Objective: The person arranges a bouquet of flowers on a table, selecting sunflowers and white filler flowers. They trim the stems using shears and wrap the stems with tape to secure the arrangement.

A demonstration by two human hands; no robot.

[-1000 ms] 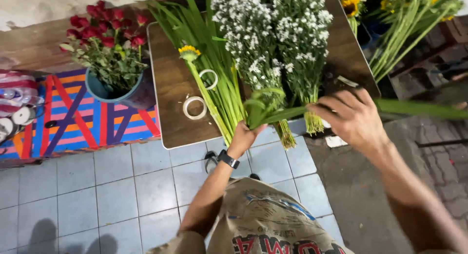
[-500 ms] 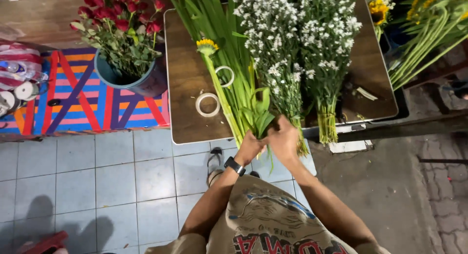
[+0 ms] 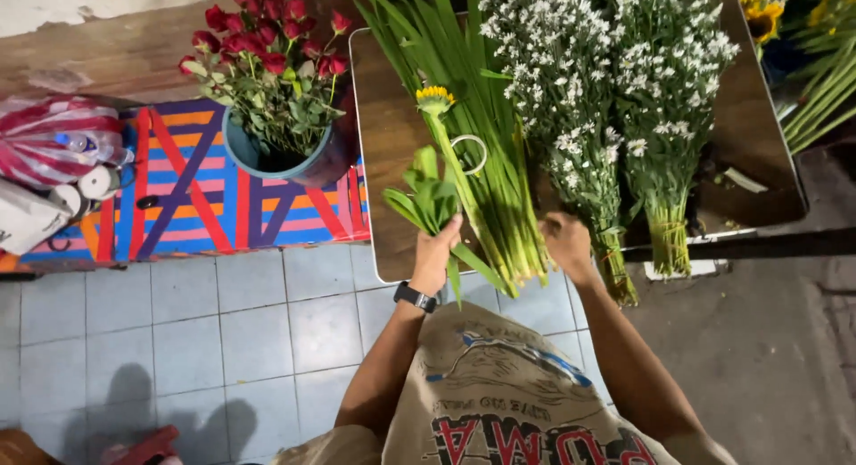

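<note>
A crinkled plastic bag (image 3: 55, 148) striped red and white is being seen lying at the far left on the bright striped mat (image 3: 205, 206), a white bag (image 3: 27, 222) is being glimpsed just below it at the frame's edge, and no signs or screens are being shown.

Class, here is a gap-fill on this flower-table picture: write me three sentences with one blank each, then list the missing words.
1. The left hand holds a sprig of green ____.
2. The roses standing in the blue bucket are ____.
3. The right hand rests on the table beside the bunch of small ____ flowers.

Missing words: leaves; red; white
</note>
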